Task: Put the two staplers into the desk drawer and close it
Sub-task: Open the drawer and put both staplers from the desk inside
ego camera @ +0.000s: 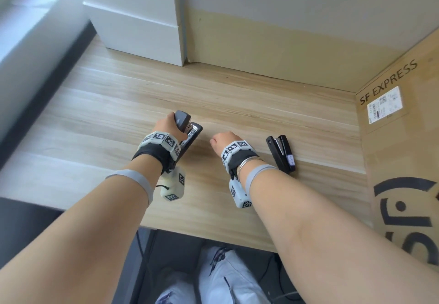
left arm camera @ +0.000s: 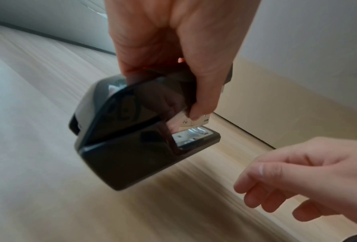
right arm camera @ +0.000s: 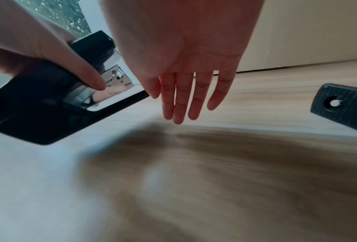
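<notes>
My left hand point(ego camera: 169, 125) grips a large black stapler point(ego camera: 190, 130) by its upper arm, over the middle of the wooden desk point(ego camera: 107, 113). The left wrist view shows that large stapler point(left arm camera: 132, 144) tilted, its base clear of the desk, my fingers point(left arm camera: 200, 98) curled over its top. My right hand point(ego camera: 219, 141) hangs just right of it, fingers point(right arm camera: 179, 101) relaxed and holding nothing. A smaller black stapler point(ego camera: 281, 153) lies flat on the desk to the right of my right wrist; its end point(right arm camera: 343, 104) shows in the right wrist view. No drawer is in view.
A white block point(ego camera: 137, 26) stands at the back left of the desk. A cardboard box point(ego camera: 401, 137) marked SF EXPRESS walls off the right side. The wall point(ego camera: 285, 30) runs along the back. My knees point(ego camera: 213, 277) show below the front edge.
</notes>
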Tool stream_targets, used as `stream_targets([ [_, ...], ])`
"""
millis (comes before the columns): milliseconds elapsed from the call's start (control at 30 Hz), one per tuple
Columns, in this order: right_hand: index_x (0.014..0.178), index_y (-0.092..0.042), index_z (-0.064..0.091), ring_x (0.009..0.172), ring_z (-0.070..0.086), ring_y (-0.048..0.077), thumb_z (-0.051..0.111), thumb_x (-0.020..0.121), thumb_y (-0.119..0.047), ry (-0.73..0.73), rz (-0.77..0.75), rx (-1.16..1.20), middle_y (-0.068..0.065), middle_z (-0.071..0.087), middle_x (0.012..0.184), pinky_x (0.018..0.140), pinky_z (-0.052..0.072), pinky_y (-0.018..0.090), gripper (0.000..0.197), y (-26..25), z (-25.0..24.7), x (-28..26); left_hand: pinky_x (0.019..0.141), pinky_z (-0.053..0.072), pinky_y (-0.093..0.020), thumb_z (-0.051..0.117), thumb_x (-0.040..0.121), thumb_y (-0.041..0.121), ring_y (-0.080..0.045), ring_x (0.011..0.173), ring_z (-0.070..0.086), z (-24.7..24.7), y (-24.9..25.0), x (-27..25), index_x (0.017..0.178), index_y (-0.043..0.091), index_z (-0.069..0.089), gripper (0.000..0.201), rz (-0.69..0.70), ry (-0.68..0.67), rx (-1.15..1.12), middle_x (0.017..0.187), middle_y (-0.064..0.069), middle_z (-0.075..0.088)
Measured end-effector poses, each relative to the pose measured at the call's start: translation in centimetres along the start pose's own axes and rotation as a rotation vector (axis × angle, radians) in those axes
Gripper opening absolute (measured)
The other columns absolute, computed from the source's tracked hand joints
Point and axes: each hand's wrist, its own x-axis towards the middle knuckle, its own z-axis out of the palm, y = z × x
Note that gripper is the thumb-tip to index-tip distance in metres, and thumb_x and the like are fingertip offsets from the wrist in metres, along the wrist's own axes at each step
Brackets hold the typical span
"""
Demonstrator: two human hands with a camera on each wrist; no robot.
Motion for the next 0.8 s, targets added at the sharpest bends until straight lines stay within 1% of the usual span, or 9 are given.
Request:
stream_targets([
  [133, 0.11, -0.009, 0.064, 0.102, 0.062, 0.035, 0.032, 0.097, -0.022, 0.061, -0.014, -0.011, 0.016, 0.067, 0.113, 0.076, 0.045, 0.034, 0.037, -3.1, 1.4, -1.1, 0.08, 0.044, -0.035, 0.067, 0.076, 0.013, -0.036, 0.107, 0.06, -2.2, -3.7, -1.7, 0.115, 0.003, 0.049, 0.044, -0.012, 0.05, 0.005, 0.114, -0.019, 0.064],
  [200, 0.115, -0.012, 0.063, 0.112, 0.058, 0.033, 0.035, 0.097, -0.021, 0.104, -0.041, -0.009, 0.012, 0.064, 0.121, 0.087, 0.047, 0.037, 0.035, -5.0, 2.5, -1.7, 0.079, 0.044, -0.035, 0.067, 0.076, 0.013, -0.036, 0.107, 0.06, -3.2, -6.1, -2.7, 0.115, 0.003, 0.048, 0.045, -0.024, 0.066, 0.009, 0.115, -0.019, 0.064],
  [333, 0.127, -0.019, 0.057, 0.127, 0.045, 0.029, 0.039, 0.095, -0.019, 0.14, -0.05, -0.006, 0.006, 0.053, 0.135, 0.103, 0.038, 0.04, 0.036, -8.7, 4.9, -2.9, 0.079, 0.042, -0.034, 0.067, 0.077, 0.015, -0.036, 0.109, 0.059, -5.0, -11.9, -5.4, 0.116, 0.004, 0.048, 0.045, -0.077, 0.101, -0.026, 0.117, -0.019, 0.063],
  [433, 0.132, -0.02, 0.051, 0.129, 0.042, 0.028, 0.039, 0.096, -0.018, 0.162, -0.046, -0.022, 0.006, 0.048, 0.138, 0.105, 0.034, 0.039, 0.039, -11.6, 6.6, -3.3, 0.08, 0.045, -0.034, 0.066, 0.077, 0.019, -0.035, 0.105, 0.06, -6.2, -16.5, -7.8, 0.113, 0.005, 0.051, 0.042, -0.125, 0.151, -0.05, 0.112, -0.018, 0.065],
  [533, 0.132, -0.02, 0.051, 0.128, 0.042, 0.029, 0.043, 0.094, -0.016, 0.209, -0.063, -0.011, 0.005, 0.047, 0.139, 0.102, 0.035, 0.039, 0.039, -14.9, 8.2, -3.7, 0.076, 0.045, -0.032, 0.066, 0.076, 0.024, -0.032, 0.094, 0.06, -7.0, -20.9, -10.2, 0.108, 0.007, 0.052, 0.039, -0.172, 0.18, -0.075, 0.1, -0.014, 0.064],
  [600, 0.134, -0.021, 0.049, 0.129, 0.042, 0.029, 0.044, 0.093, -0.016, 0.237, -0.082, -0.009, 0.004, 0.045, 0.141, 0.102, 0.035, 0.04, 0.042, -16.9, 9.3, -3.9, 0.074, 0.045, -0.032, 0.067, 0.074, 0.025, -0.032, 0.092, 0.06, -7.5, -23.7, -11.8, 0.103, 0.008, 0.053, 0.037, -0.195, 0.209, -0.08, 0.093, -0.011, 0.062],
  [667, 0.139, -0.024, 0.044, 0.137, 0.034, 0.028, 0.045, 0.093, -0.016, 0.25, -0.095, -0.003, 0.002, 0.039, 0.149, 0.108, 0.03, 0.041, 0.047, -18.4, 10.4, -4.1, 0.072, 0.043, -0.032, 0.067, 0.074, 0.025, -0.03, 0.086, 0.057, -7.8, -26.1, -13.3, 0.099, 0.007, 0.051, 0.035, -0.229, 0.232, -0.081, 0.088, -0.009, 0.058],
  [733, 0.144, -0.027, 0.035, 0.147, 0.019, 0.026, 0.043, 0.094, -0.018, 0.235, -0.097, 0.002, -0.001, 0.027, 0.157, 0.117, 0.019, 0.044, 0.052, -19.6, 11.6, -4.2, 0.071, 0.042, -0.032, 0.066, 0.073, 0.021, -0.028, 0.082, 0.052, -7.8, -28.4, -14.7, 0.097, 0.006, 0.05, 0.033, -0.263, 0.236, -0.104, 0.087, -0.008, 0.056],
  [800, 0.148, -0.029, 0.029, 0.15, 0.01, 0.025, 0.041, 0.096, -0.02, 0.228, -0.083, -0.002, -0.004, 0.018, 0.161, 0.12, 0.012, 0.046, 0.054, -20.5, 12.7, -4.2, 0.071, 0.043, -0.032, 0.066, 0.073, 0.02, -0.028, 0.081, 0.053, -7.3, -30.6, -15.8, 0.099, 0.005, 0.05, 0.034, -0.289, 0.239, -0.127, 0.088, -0.008, 0.057],
])
